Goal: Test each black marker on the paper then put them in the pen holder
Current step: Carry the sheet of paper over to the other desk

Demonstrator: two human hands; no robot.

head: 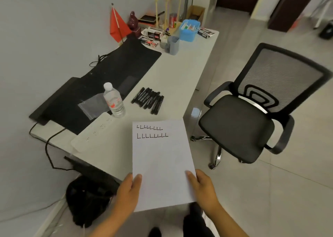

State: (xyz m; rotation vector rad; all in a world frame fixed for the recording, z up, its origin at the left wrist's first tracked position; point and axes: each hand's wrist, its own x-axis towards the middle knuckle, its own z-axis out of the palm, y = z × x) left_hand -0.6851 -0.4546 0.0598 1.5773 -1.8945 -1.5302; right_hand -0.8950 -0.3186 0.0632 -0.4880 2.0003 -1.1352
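**Operator:** Status of the sheet and your hold on it?

**Supervisor:** You hold the paper (160,163) by its near edge, above the near end of the desk (183,71). Your left hand (128,191) pinches the near-left corner, thumb on top. Your right hand (201,188) pinches the near-right corner the same way. The sheet is not yet laid flat.

**Operator:** Is any testing on record?

**Supervisor:** Two rows of L-shaped strokes (151,131) sit at the far end of the sheet. Whether they belong to this batch cannot be confirmed.

**Operator:** Location of the markers?

**Supervisor:** The black markers (148,100) lie side by side on the desk, capped, just beyond the sheet, beside the water bottle (114,100).

**Operator:** And the holder?

**Supervisor:** The grey pen holder (173,45) stands well apart at the far end. Its contents cannot be read; no marker shows above its rim. By judgement, every placement remains to be done.
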